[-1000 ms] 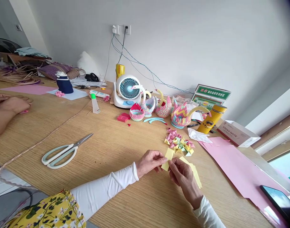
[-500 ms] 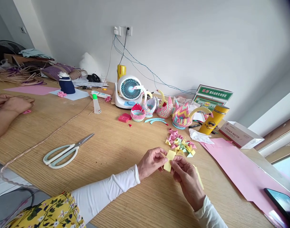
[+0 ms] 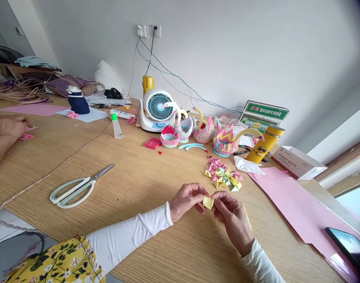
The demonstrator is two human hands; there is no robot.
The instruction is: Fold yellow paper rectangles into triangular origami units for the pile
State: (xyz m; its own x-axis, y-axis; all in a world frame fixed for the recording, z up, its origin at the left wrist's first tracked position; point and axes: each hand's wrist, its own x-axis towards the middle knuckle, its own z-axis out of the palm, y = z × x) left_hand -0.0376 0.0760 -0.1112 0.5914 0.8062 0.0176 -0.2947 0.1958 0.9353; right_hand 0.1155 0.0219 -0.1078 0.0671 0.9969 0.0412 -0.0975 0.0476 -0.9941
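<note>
Between my hands is a small piece of yellow paper (image 3: 208,202), folded into a short, squarish shape. My left hand (image 3: 188,201) pinches its left edge with thumb and fingertips. On the other side, my right hand (image 3: 232,216) grips the right edge the same way. Partly hidden behind my right hand lies more yellow paper (image 3: 247,216) on the table. Just beyond my fingers sits a pile of folded paper pieces (image 3: 223,175) in pink, yellow and green.
Paper swans (image 3: 225,139) and a small fan (image 3: 160,108) stand along the back. Scissors (image 3: 79,188) lie at left, near a glue bottle (image 3: 117,127). Pink paper (image 3: 289,204) and a phone (image 3: 349,249) are at right. Another person's hand (image 3: 10,127) rests at far left.
The yellow paper strip has been folded over and is now about half as long. My hands stay in nearly the same place. The other person's hands have shifted left.
</note>
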